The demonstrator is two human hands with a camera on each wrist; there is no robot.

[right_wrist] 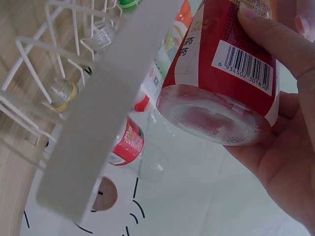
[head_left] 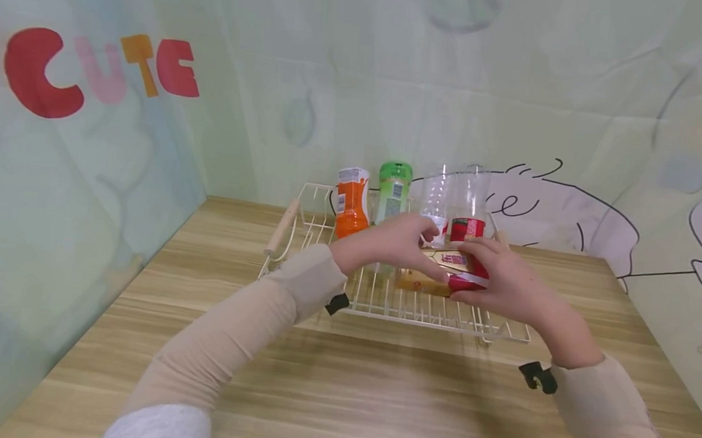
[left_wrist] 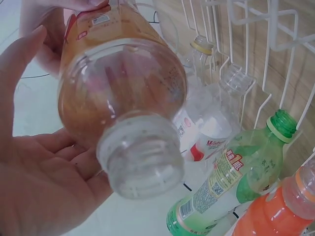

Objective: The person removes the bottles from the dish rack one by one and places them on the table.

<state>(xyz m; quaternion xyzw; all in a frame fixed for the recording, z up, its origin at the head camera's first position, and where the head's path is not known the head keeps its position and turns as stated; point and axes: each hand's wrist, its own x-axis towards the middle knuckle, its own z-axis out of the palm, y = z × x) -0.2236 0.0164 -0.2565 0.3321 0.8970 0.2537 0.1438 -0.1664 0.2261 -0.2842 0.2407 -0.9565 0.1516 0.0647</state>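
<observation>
A plastic bottle (head_left: 421, 285) with an amber and red label lies sideways above the wire rack (head_left: 405, 312), its neck to the left. My right hand (head_left: 511, 283) grips the red base end; its thumb presses the label beside the barcode in the right wrist view. My left hand (head_left: 394, 244) is around the neck-end half, fingers loosely bent and thumb near the label. In the left wrist view the bottle's clear neck (left_wrist: 145, 162) faces the camera, with a gap between thumb and bottle. Whether the left fingertips touch the bottle's far side is hidden.
Upside down along the rack's back stand an orange bottle (head_left: 352, 202), a green bottle (head_left: 395, 188), a clear bottle (head_left: 438, 197) with a white-and-red label and a red-labelled clear bottle (head_left: 468, 228). A wooden handle (head_left: 283, 227) rises at the rack's left. Behind hangs a printed curtain (head_left: 358, 80).
</observation>
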